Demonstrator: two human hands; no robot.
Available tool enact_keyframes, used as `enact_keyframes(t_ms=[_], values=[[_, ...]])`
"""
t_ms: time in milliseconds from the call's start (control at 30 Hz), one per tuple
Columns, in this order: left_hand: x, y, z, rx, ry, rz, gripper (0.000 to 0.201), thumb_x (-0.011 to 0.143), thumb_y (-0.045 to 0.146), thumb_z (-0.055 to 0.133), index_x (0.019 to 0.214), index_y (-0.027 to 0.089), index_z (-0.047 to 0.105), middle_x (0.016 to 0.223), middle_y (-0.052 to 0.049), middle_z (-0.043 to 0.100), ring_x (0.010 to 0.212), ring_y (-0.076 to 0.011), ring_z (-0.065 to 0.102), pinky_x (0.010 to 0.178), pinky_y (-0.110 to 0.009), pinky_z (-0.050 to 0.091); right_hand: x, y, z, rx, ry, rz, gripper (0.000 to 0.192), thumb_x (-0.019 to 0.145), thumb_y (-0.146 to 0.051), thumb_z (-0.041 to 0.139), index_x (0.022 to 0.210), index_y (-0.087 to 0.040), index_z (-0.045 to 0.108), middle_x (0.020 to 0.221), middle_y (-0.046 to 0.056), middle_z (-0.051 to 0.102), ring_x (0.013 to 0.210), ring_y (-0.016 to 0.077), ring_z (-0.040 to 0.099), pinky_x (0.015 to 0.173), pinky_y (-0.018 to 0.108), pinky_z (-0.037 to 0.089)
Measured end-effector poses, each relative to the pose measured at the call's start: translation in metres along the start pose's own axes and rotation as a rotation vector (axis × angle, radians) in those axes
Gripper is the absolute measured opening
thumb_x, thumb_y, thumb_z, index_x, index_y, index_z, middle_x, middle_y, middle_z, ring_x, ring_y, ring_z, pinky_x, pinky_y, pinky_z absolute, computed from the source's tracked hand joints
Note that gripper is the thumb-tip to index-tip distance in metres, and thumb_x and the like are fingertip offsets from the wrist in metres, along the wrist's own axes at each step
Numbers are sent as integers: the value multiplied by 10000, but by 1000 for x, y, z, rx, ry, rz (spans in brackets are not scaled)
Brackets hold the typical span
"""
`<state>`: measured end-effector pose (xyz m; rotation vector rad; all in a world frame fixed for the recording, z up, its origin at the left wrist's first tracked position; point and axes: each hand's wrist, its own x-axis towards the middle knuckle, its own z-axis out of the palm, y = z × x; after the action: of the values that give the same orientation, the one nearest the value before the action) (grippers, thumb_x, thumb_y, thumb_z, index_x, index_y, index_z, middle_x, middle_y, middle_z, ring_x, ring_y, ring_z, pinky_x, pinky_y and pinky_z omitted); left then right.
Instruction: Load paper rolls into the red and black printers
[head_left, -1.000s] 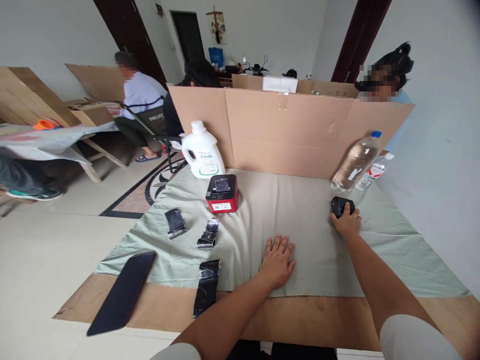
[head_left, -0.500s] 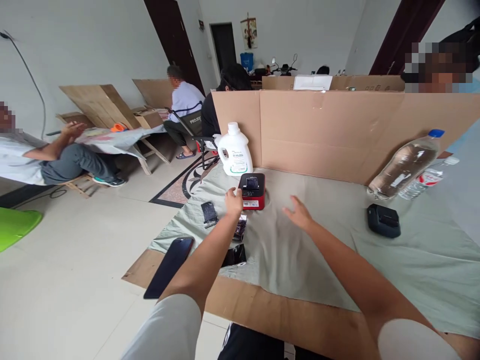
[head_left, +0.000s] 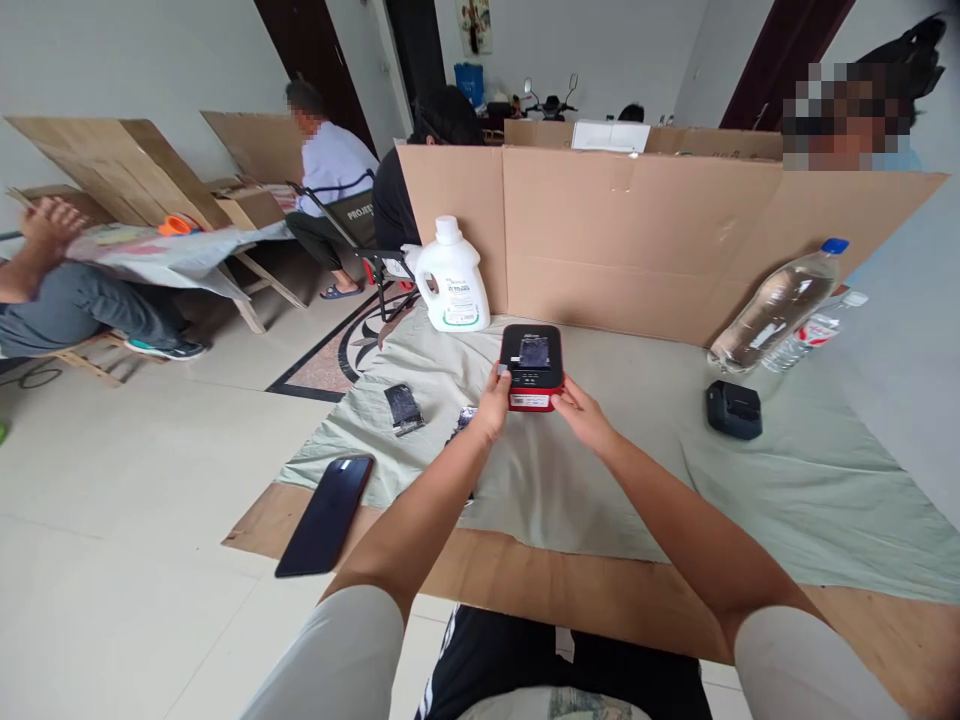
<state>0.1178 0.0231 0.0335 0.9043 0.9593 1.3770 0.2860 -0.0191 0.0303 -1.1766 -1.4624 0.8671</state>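
A small red box with a black top (head_left: 532,362) sits on the pale green cloth (head_left: 645,480). My left hand (head_left: 493,403) grips its left side and my right hand (head_left: 581,413) grips its right front corner. Left of my left arm lie a small black foil-like piece (head_left: 403,408) and another one (head_left: 463,418) partly hidden by my wrist. A black phone (head_left: 325,514) lies at the cloth's near left edge. A small black device (head_left: 733,410) rests on the cloth to my right, apart from both hands.
A white detergent jug (head_left: 451,280) stands behind the box. Two clear water bottles (head_left: 777,308) lean at the back right. A cardboard screen (head_left: 645,240) walls the table's far side. Other people sit at the left and beyond the screen.
My right hand let go of the small black device and swung left. My left hand reached forward. Both now hold the red box, which has come a little nearer to me.
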Motion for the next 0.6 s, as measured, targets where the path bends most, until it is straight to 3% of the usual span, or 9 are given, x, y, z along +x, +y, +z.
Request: enact_keyframes(t_ms=[133, 233, 333, 433, 600], values=[[-70, -16, 49, 59, -92, -16, 538, 910, 456, 524, 1395, 249, 423, 1463, -38, 459, 1370, -220, 393, 1166, -386, 277, -70, -21, -62, -18, 38, 29, 606, 845, -515, 576, 1396, -289, 462, 1270, 37, 632, 1156, 231, 600, 1010, 428, 465], [-116, -36, 72, 145, -133, -93, 603, 919, 495, 487, 1449, 246, 344, 1528, -52, 359, 1414, -222, 319, 1180, -384, 247, -120, -27, -89, -38, 88, 101, 644, 822, -539, 605, 1394, -279, 464, 1300, 52, 612, 1149, 248, 602, 1003, 447, 478], [-144, -56, 79, 240, -173, -167, 624, 934, 519, 431, 1477, 246, 291, 1554, -57, 306, 1434, -229, 277, 1182, -396, 242, -158, -21, -98, -44, 141, 163, 655, 809, -535, 627, 1386, -267, 474, 1296, 65, 614, 1144, 260, 603, 982, 448, 501], [-156, -69, 78, 337, -210, -168, 628, 942, 535, 384, 1482, 232, 278, 1568, -65, 272, 1446, -226, 246, 1189, -384, 223, -182, -10, -97, -32, 180, 201, 640, 821, -511, 623, 1392, -272, 462, 1356, 64, 567, 1195, 262, 572, 988, 441, 502], [-157, -72, 75, 388, -230, -56, 635, 937, 527, 399, 1464, 186, 306, 1535, -102, 331, 1429, -236, 278, 1188, -379, 222, -184, 0, -100, -124, 248, 221, 596, 850, -546, 556, 1364, -257, 478, 1347, 92, 560, 1201, 259, 557, 1021, 481, 459]])
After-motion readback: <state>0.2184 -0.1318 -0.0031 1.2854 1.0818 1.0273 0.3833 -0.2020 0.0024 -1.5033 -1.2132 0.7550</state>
